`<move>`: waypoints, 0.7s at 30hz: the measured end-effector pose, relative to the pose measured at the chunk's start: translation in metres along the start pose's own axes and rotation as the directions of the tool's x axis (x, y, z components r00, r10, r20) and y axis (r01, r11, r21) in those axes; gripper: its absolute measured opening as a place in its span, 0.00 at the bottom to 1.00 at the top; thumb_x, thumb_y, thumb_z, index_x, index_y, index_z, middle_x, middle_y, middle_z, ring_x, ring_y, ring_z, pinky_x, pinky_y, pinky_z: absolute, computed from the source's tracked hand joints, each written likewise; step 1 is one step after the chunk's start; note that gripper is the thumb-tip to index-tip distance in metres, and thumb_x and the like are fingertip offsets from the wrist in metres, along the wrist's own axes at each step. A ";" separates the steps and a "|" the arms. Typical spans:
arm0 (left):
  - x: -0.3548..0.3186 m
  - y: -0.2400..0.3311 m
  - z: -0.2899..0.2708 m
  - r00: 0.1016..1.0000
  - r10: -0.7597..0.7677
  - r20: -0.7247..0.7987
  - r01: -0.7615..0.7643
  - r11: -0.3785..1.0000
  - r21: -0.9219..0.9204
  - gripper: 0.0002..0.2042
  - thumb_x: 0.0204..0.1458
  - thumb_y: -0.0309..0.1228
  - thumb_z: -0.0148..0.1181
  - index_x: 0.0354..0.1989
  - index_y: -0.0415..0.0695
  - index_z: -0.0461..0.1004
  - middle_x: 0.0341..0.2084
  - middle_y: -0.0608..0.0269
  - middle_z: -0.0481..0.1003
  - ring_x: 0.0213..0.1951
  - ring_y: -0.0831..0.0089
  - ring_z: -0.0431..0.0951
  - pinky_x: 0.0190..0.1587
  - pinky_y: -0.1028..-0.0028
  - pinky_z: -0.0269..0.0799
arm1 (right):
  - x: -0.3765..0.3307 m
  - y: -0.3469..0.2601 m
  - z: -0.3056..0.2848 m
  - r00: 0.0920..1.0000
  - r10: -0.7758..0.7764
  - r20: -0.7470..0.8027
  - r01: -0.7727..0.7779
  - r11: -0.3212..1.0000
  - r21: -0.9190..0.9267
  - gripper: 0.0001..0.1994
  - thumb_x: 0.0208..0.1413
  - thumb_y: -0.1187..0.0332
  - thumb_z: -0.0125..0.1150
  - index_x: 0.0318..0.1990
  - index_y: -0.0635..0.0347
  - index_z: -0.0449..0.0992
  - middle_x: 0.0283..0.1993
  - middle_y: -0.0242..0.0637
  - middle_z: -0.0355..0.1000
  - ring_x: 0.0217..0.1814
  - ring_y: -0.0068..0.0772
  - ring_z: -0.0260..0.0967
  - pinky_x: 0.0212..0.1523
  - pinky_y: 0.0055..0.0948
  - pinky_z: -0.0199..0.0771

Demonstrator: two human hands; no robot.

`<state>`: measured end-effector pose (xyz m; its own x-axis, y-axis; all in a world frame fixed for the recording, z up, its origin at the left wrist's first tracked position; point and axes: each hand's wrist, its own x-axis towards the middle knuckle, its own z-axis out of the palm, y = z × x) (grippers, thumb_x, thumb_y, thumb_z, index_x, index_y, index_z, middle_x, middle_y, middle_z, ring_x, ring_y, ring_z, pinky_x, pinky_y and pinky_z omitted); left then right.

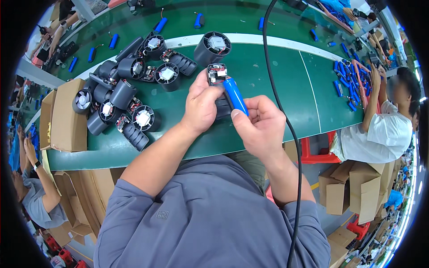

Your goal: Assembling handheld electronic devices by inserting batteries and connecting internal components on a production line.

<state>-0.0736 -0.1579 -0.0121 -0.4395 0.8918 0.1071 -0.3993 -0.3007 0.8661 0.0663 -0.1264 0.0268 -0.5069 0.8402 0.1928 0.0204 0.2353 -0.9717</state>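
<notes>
Over the green table, my left hand [202, 102] is closed around a black plastic housing [217, 71] whose open end shows a small circuit board and wires. My right hand [261, 125] pinches a blue cylindrical battery [235, 97] between thumb and fingers. The battery slants across the housing, its upper end beside the circuit board. Whether a wire joins the two I cannot tell. Just beyond my hands stands a black round fan unit [213, 47] with a pale square in its centre. The lower part of the housing is partly hidden by my hands and the battery.
Several black fan units [121, 96] with exposed boards crowd the table's left, by a cardboard box [69, 117]. A black cable [273, 85] hangs down past my right hand. Loose blue batteries [198, 20] lie on the far strip; more pile up near a person [380, 129] at right.
</notes>
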 end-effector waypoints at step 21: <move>0.001 0.012 0.001 0.982 -0.182 0.046 0.184 0.982 -0.034 0.12 0.53 0.26 0.58 0.44 0.38 0.68 0.38 0.56 0.75 0.39 0.72 0.77 0.42 0.71 0.74 | 0.004 0.026 -0.010 0.987 -0.159 -0.036 0.141 0.945 -0.297 0.17 0.46 0.65 0.68 0.39 0.65 0.72 0.18 0.29 0.64 0.22 0.23 0.65 0.22 0.22 0.67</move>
<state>-0.0781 -0.1606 -0.0010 -0.3220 0.9463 -0.0301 -0.5001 -0.1430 0.8541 0.0734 -0.1116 0.0035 -0.4726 0.8091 0.3492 0.2034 0.4857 -0.8501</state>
